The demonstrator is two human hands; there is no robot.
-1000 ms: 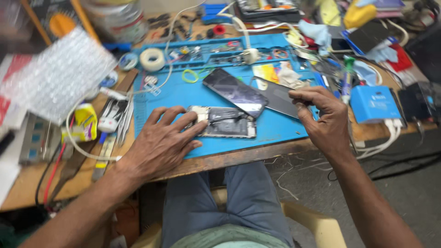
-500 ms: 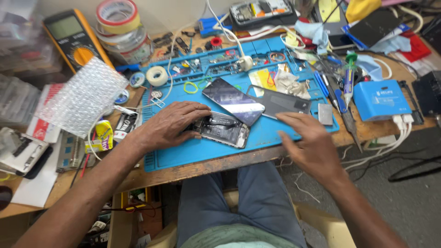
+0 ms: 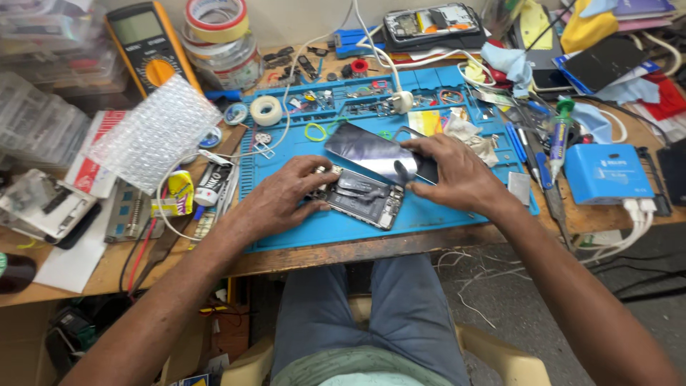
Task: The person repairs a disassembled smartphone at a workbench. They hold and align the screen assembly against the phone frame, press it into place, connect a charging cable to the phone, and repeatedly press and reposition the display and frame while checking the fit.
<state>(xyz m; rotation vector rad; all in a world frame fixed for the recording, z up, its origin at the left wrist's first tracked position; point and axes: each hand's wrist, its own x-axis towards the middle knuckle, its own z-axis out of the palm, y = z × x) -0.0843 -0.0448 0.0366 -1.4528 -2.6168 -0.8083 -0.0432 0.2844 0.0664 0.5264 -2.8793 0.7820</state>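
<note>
Resting on a blue work mat (image 3: 286, 236) at the front of the counter (image 3: 86, 275), an opened phone (image 3: 361, 198) is lying face down with its insides showing. The left hand (image 3: 286, 196) is pressing flat on the phone's left end, fingers spread and gripping nothing, apparently pinning the body so it does not slide. The right hand (image 3: 457, 175) is closing thumb and fingers on the edge of a dark glossy panel (image 3: 371, 151), which is tilting up over the phone's far side, seemingly held clear of the exposed parts.

Containers and contents:
- Mat's moulded trays (image 3: 357, 100) along the far edge: holding small screws and bits, too small to identify.
- Clear jar (image 3: 229, 61) at the back left: carrying tape rolls (image 3: 216, 18) stacked on top; contents unclear.
- Clear plastic boxes (image 3: 43, 107) at far left: contents blurred.

Lying nearby: bubble wrap (image 3: 153, 132), a yellow meter (image 3: 153, 46), a small white tape roll (image 3: 266, 110), a blue box (image 3: 607, 174) at the right.
</note>
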